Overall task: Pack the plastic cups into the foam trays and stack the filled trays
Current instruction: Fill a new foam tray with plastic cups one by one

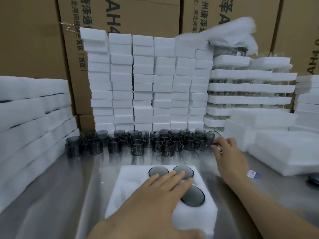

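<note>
Along the left edge of the scene, a stack of foam sheets slopes away toward the far wall of cardboard boxes. Just right of it, a row of dark plastic cups stands in a loose band across the far part of the steel table, in front of a tall wall of foam blocks. Near the centre lies a foam tray with three seated cups showing as dark round discs, two along its far edge and one on its right side. The left hand lies flat on this tray, fingers straight and together, their tips touching the seated cups and gripping nothing. Further right, the right hand reaches to the right end of the row, where its curled fingertips pinch the end cup, which leans tilted; motion blur hides the exact hold. Near that forearm a small white and blue label lies on the table. Behind the hand rise filled trays layered with clear cups, and loose foam pieces are heaped at the near right.
</note>
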Action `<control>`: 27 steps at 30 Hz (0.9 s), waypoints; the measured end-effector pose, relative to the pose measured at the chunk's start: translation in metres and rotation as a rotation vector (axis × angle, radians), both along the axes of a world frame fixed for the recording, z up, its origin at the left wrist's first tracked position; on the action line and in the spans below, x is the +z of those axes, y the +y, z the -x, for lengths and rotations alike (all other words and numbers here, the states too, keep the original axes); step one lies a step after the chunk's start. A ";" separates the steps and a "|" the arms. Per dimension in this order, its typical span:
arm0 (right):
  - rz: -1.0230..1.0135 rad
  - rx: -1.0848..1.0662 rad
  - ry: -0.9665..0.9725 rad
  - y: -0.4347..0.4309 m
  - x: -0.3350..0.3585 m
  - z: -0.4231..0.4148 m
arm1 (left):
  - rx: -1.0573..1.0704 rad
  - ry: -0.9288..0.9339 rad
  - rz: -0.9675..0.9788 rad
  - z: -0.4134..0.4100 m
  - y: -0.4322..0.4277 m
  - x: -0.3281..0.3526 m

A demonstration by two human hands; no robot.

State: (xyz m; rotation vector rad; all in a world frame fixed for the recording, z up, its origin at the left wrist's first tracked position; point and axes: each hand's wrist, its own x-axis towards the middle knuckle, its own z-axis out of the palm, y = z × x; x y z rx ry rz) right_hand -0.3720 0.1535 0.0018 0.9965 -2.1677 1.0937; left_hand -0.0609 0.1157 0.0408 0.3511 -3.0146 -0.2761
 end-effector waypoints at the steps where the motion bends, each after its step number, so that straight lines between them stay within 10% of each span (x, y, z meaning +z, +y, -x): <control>1: 0.031 0.062 0.015 0.005 0.000 -0.015 | 0.008 0.028 -0.061 -0.003 0.001 0.003; 7: 0.216 0.430 0.077 0.006 0.036 -0.086 | 0.145 0.502 -0.627 -0.010 -0.009 0.019; 15: 0.245 0.666 0.576 0.015 0.065 -0.156 | 0.280 1.171 -0.332 -0.010 -0.031 0.014; 27: 0.466 0.703 0.601 0.021 0.070 -0.168 | 0.191 1.301 -0.249 -0.015 -0.018 0.025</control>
